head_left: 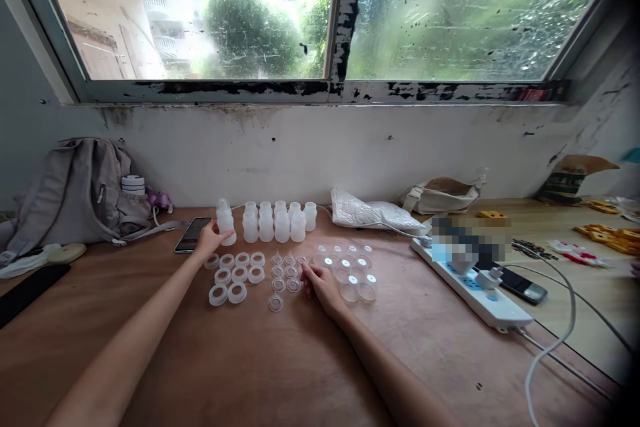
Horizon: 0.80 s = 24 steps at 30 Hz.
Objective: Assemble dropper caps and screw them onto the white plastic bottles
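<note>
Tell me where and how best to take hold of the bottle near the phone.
Probably around the narrowed middle of the bottle, thumb and fingers on opposite sides, coming from the near side. The waist gives fingers a seat, and the bottle stands apart from the bottle cluster.

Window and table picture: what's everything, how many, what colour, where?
Window: one, grey-framed, top
Wall: one, white, behind
Table: one, brown, below
Backpack: one, grey, left
Toy: one, purple, beside backpack
Phone: one, dark, left
Bottles: about ten, white, middle
Rings: nine, whitish, middle
Nipples: several, clear, middle
Discs: several, clear, mid-right
Packet: one, white, back
Bag: one, beige, back right
Power strip: one, white, right
Cables: several, pale, right
Pieces: several, yellow, far right
Left hand: one, bare, on bottle
Right hand: one, bare, middle
</note>
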Available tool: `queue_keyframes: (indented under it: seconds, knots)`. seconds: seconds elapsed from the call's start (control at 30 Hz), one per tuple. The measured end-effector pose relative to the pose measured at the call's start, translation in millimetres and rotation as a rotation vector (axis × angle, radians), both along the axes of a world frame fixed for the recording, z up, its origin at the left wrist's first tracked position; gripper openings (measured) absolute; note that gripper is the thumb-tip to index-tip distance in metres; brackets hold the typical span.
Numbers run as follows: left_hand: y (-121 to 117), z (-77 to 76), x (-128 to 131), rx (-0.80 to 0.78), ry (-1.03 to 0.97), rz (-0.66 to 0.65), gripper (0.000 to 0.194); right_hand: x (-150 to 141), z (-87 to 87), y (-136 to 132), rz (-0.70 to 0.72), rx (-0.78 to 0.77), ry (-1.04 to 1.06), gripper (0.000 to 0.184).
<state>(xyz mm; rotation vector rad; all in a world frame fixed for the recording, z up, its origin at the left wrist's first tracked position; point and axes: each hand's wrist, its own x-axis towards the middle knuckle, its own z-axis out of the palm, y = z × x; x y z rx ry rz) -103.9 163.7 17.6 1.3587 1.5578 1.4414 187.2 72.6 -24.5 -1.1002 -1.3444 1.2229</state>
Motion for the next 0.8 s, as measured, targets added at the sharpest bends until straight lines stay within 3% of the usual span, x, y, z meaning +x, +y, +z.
queue_keyframes:
  seconds: [0.2, 0.4, 0.57, 0.73, 0.8]
  knots:
    - [27, -9.2, -8, -0.058, 0.293, 0.009, 0.054, 0, -1.9, 2, 0.019, 0.009, -0.045, 0.043]
    - [28, -20.0, -6, -0.040, 0.433, -0.044, 0.061, -1, 1.7, 1, 0.055, 0.025, -0.118, 0.043]
    - [26, -23.5, -5, -0.021, 0.515, -0.016, 0.072, -1, 0.4, 1, 0.071, 0.070, -0.211, 0.044]
    - [9, -13.5, 5, 0.075, 0.592, 0.078, 0.082, 5, 3.2, 0, 0.063, 0.108, -0.264, 0.042]
    - [-12, -8.0, 10, 0.137, 0.623, 0.083, 0.066, 8, 6.6, -3, 0.051, 0.142, -0.293, 0.038]
